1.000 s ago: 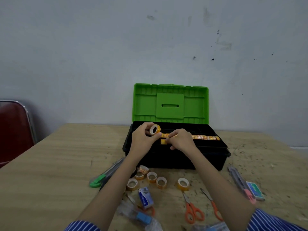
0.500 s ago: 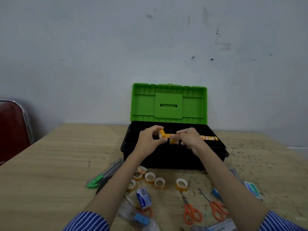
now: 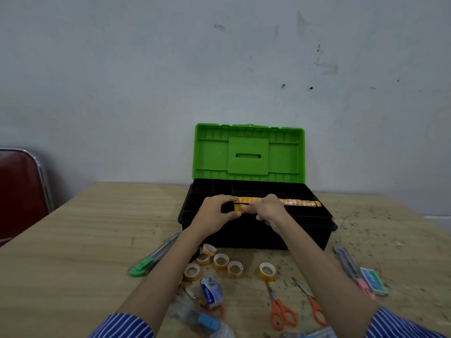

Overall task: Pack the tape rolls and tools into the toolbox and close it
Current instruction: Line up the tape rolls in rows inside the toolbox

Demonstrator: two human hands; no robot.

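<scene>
both my hands, left [image 3: 214, 213] and right [image 3: 267, 209], are pinching a tape roll [image 3: 238, 207] over the open toolbox [image 3: 256, 230], next to the row [image 3: 300, 202] already in the tray.

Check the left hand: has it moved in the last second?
Yes. The left hand has come down and toward the right hand, from above the toolbox tray to the row of tape rolls inside it.

The right hand [image 3: 268, 211] hides the middle of the tape-roll row [image 3: 300, 202] — at nine o'clock the red chair [image 3: 19, 191] is cut off, and labels on the small box [image 3: 211, 292] are too blurred to read.
</scene>
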